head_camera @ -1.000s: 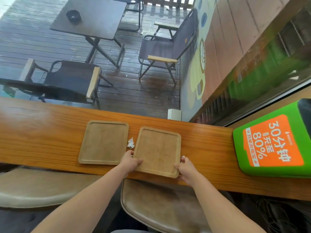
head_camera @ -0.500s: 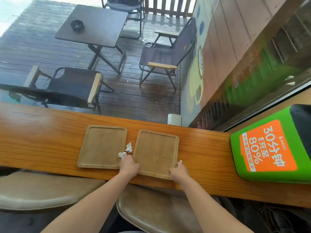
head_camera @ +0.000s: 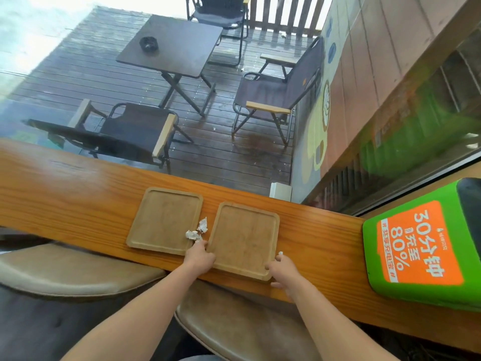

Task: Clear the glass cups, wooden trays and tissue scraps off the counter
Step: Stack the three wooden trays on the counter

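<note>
1. Both hands grip the right wooden tray (head_camera: 244,238) on the desk (head_camera: 78,201): left hand (head_camera: 199,256) at its near-left corner, right hand (head_camera: 282,273) at near-right, possibly pinching a tissue bit.
2. Tissue scraps (head_camera: 196,230) lie on the left tray (head_camera: 164,220).
3. Next, likely: stack the trays.

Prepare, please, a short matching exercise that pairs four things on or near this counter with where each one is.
Things:
1. tissue scraps
2. right wooden tray
3. left wooden tray
4. green box

Places:
A. far right end of the counter
B. held at its near corners by the left hand and the right hand
C. at the gap between the two trays
D. lying untouched, left of the scraps

Pairs: 1-C, 2-B, 3-D, 4-A
</note>
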`<action>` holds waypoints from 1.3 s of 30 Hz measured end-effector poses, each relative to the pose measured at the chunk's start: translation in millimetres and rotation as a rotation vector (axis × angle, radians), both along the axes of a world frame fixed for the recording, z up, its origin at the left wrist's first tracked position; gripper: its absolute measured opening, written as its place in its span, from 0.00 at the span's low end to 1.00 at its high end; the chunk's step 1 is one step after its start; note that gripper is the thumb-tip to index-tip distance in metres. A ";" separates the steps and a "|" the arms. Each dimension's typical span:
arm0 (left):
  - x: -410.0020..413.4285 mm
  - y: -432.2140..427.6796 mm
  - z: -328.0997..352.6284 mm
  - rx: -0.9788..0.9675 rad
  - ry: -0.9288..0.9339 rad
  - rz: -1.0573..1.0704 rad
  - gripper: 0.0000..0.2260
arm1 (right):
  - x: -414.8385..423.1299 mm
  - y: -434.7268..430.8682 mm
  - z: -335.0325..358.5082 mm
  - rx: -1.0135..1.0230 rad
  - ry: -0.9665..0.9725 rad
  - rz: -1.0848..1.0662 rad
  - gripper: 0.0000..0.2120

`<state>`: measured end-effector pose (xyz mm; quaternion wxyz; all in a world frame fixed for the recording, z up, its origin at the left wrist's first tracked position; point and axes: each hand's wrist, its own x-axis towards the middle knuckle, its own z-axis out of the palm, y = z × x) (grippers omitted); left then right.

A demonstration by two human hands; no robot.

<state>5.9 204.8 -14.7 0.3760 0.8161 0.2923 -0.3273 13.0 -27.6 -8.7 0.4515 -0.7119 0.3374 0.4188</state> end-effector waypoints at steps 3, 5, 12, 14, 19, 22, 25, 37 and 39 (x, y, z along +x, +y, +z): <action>1.1 2.8 6.2 -0.005 -0.008 0.007 0.24 | 7.1 3.9 10.0 -0.140 -0.109 0.145 0.27; 2.1 9.6 10.6 -0.017 -0.034 0.020 0.20 | 14.5 12.1 20.5 -0.333 -0.204 0.251 0.27; 19.4 59.5 20.2 0.013 -0.151 0.015 0.12 | 37.0 84.6 33.5 -0.176 -0.361 0.337 0.21; 26.7 86.5 20.8 0.025 -0.156 0.002 0.11 | 43.1 119.6 32.9 -0.134 -0.341 0.354 0.21; 40.5 156.5 9.0 0.057 -0.185 0.043 0.11 | 60.0 194.9 26.0 -0.121 -0.294 0.330 0.24; 42.7 191.2 -1.9 0.134 -0.182 0.076 0.12 | 71.8 221.6 17.4 -0.132 -0.270 0.290 0.26; 45.2 213.9 -14.0 0.179 -0.158 0.106 0.16 | 84.0 237.4 3.3 -0.139 -0.250 0.270 0.27; 63.8 217.9 -40.1 0.258 -0.069 0.106 0.23 | 88.2 260.2 -31.9 -0.234 -0.195 0.147 0.24; 65.5 222.2 -41.7 0.237 -0.044 0.141 0.24 | 89.6 263.3 -33.6 -0.222 -0.145 0.106 0.29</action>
